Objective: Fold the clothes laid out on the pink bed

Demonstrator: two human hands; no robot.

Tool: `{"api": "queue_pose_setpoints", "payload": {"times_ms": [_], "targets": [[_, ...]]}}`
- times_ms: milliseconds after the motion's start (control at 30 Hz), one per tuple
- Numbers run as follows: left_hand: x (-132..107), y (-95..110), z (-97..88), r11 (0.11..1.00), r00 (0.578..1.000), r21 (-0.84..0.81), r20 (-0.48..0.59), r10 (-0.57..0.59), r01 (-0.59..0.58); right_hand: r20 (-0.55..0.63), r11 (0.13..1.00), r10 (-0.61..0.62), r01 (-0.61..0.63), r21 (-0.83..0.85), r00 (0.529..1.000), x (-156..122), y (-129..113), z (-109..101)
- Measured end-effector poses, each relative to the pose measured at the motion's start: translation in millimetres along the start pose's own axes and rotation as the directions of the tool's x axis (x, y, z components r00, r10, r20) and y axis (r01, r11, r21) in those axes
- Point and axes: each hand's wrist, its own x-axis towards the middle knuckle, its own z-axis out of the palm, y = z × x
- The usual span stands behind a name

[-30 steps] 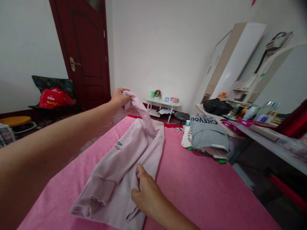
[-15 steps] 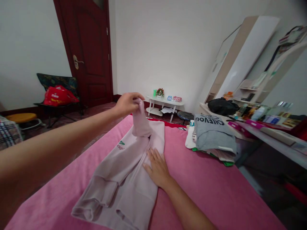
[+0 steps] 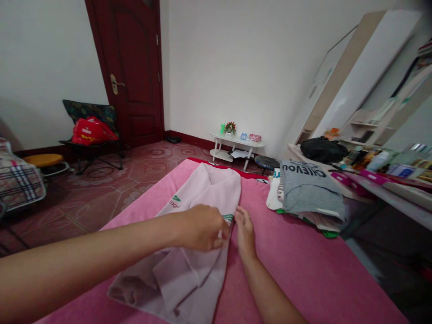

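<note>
A pale pink top [image 3: 216, 184] lies long and folded on a pink sheet [image 3: 286, 261], right in front of the person. It has a green mark with small letters [image 3: 174, 204] near its left side, and more green lines [image 3: 228, 218] near its right side. The left hand [image 3: 204, 228] is over the middle of the top, with its fingers bent down; I cannot tell if they pinch any cloth. The right hand [image 3: 245, 231] is just beside the top's right edge, with its fingers loose and nothing in it. To the right of the hands is a pile of clothes, with a grey shirt [image 3: 310, 195] with black letters on top. A black bag [image 3: 322, 149] is behind the pile. Far off, a low white surface [image 3: 236, 139] has a green cup [image 3: 222, 128] and a small plant [image 3: 230, 127] on it. A red bag [image 3: 92, 131] sits on a chair [image 3: 89, 108] near the dark red door [image 3: 137, 67].
</note>
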Motion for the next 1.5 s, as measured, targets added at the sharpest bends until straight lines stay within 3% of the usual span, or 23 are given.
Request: {"api": "queue_pose_setpoints", "payload": {"times_ms": [100, 167, 267, 367, 467, 600, 667, 733, 800, 900, 1033, 1200, 1333, 1500], "targets": [[30, -42, 24.7, 0.988, 0.955, -0.036, -0.255, -0.154, 0.15, 0.076, 0.997, -0.013, 0.019, -0.078, 0.997, -4, 1, 1], [41, -65, 50.4, 0.972, 0.908, -0.058, -0.348, -0.234, 0.228, 0.088, 0.998, 0.004, 0.002, -0.068, 0.996, -4, 2, 1], [45, -84, 88.2, 0.953, 0.876, -0.061, -0.38, -0.298, 0.298, 0.083, 1.0, 0.012, -0.012, -0.007, 0.996, 11, 2, 1], [44, -89, 109.8, 0.944, 0.864, -0.047, -0.39, -0.319, 0.328, 0.107, 0.999, 0.032, -0.036, 0.031, 0.994, 47, 2, 5], [45, -92, 112.4, 0.926, 0.818, -0.074, -0.445, -0.364, 0.371, 0.128, 0.997, 0.074, -0.077, 0.017, 0.989, 96, 1, 11], [46, -104, 105.7, 0.851, 0.673, -0.234, -0.53, -0.517, 0.47, 0.13, 0.998, 0.052, -0.049, -0.028, 0.99, 154, -6, 26], [45, -110, 103.8, 0.834, 0.654, -0.326, -0.518, -0.552, 0.445, 0.154, 0.997, 0.016, -0.004, -0.078, 0.988, 176, -11, 37], [43, -115, 102.6, 0.825, 0.648, -0.396, -0.513, -0.563, 0.403, 0.198, 0.987, -0.02, 0.051, -0.151, 0.98, 191, -13, 51], [39, -119, 101.2, 0.808, 0.605, -0.432, -0.537, -0.588, 0.401, 0.251, 0.962, -0.046, 0.111, -0.249, 0.967, 200, -9, 64], [34, -122, 99.1, 0.755, 0.542, -0.432, -0.527, -0.655, 0.493, 0.311, 0.875, -0.033, 0.177, -0.451, 0.95, 199, 9, 75], [32, -122, 98.5, 0.702, 0.558, -0.358, -0.43, -0.71, 0.616, 0.321, 0.685, 0.056, 0.197, -0.701, 0.946, 184, 35, 75], [30, -117, 97.5, 0.696, 0.579, -0.29, -0.398, -0.712, 0.656, 0.325, 0.496, 0.142, 0.217, -0.841, 0.935, 172, 38, 68], [25, -117, 97.1, 0.728, 0.629, -0.241, -0.377, -0.68, 0.642, 0.343, 0.42, 0.176, 0.245, -0.874, 0.923, 152, 31, 55], [21, -111, 97.5, 0.769, 0.674, -0.227, -0.376, -0.636, 0.598, 0.394, 0.388, 0.15, 0.312, -0.867, 0.907, 109, 23, 32]]}}
